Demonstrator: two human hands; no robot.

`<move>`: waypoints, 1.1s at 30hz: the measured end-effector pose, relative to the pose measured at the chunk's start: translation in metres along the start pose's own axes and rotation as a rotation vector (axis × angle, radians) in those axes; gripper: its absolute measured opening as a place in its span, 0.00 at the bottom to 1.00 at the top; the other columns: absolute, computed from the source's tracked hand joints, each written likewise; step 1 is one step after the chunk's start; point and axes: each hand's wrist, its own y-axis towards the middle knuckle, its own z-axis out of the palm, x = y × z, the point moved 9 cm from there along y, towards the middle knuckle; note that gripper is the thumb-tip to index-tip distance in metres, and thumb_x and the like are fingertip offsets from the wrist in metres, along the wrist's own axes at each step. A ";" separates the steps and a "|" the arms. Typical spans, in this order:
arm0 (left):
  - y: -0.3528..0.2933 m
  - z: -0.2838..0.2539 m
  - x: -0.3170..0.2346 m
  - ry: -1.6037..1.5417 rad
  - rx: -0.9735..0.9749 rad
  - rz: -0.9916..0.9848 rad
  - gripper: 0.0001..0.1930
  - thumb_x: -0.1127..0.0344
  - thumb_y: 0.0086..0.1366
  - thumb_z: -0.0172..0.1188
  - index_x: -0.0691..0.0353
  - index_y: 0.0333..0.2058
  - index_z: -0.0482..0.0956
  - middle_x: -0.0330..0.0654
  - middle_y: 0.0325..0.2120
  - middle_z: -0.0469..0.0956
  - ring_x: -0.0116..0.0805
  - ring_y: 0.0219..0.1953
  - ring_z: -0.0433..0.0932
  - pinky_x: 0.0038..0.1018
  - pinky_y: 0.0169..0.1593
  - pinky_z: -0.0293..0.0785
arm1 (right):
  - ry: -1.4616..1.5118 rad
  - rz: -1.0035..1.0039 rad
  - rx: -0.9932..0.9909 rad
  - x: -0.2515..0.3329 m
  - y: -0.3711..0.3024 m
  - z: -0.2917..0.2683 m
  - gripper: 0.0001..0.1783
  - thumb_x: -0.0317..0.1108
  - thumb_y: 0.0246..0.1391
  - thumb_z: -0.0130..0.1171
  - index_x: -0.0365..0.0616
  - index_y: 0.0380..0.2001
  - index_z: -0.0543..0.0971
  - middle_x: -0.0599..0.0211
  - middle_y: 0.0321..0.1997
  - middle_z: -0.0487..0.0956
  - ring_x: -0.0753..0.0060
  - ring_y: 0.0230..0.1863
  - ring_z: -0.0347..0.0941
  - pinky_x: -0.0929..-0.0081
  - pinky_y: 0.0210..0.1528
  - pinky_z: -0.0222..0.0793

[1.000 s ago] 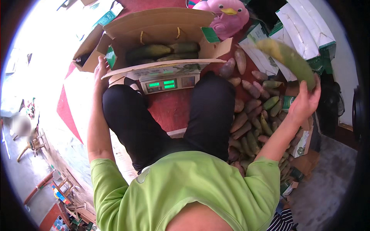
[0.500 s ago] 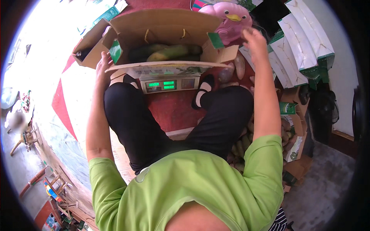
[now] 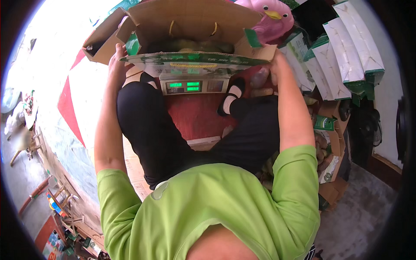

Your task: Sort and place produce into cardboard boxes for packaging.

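Observation:
An open cardboard box [image 3: 195,21] with yellow cord handles stands over a digital scale [image 3: 208,86] with green-lit displays. Large elongated green vegetables [image 3: 186,45] lie inside, now partly hidden behind the raised front flap [image 3: 190,59]. My left hand [image 3: 115,65] is at the box's left front corner, its thumb up along the edge. At the opposite side, my right hand [image 3: 276,63] grips the right flap [image 3: 262,53]; some of its fingers are hidden.
Right of the scale, more long vegetables [image 3: 261,92] lie on the red floor. White folded cartons [image 3: 346,47] lean at the far right, near a pink duck-shaped object [image 3: 273,19]. Another open carton [image 3: 330,138] with produce stands by my right elbow.
My right hand has come down from beside the pink object onto the box's right flap. The front flap has risen, covering more of the vegetables. My left hand stays at the corner.

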 end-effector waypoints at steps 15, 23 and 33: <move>0.017 -0.012 0.020 -0.222 -0.142 -0.127 0.34 0.36 0.66 0.40 0.61 0.54 0.69 0.46 0.50 0.70 0.39 0.52 0.67 0.43 0.54 0.65 | 0.166 -0.028 0.133 0.007 0.009 0.018 0.20 0.40 0.59 0.44 0.40 0.49 0.72 0.55 0.43 0.77 0.59 0.40 0.76 0.63 0.44 0.73; 0.006 -0.030 0.034 -0.482 -0.266 -0.211 0.30 0.39 0.68 0.36 0.58 0.47 0.75 0.42 0.40 0.75 0.38 0.45 0.68 0.45 0.50 0.61 | 0.157 -0.305 0.304 0.042 0.014 0.033 0.18 0.40 0.57 0.46 0.40 0.45 0.75 0.59 0.39 0.78 0.63 0.38 0.76 0.66 0.42 0.73; -0.097 -0.174 0.075 -0.723 -0.473 -0.113 0.30 0.43 0.70 0.34 0.64 0.48 0.74 0.44 0.40 0.76 0.36 0.42 0.72 0.39 0.51 0.65 | -0.036 -0.278 0.492 0.099 -0.063 0.231 0.24 0.40 0.59 0.42 0.39 0.55 0.67 0.61 0.43 0.77 0.69 0.41 0.74 0.70 0.43 0.72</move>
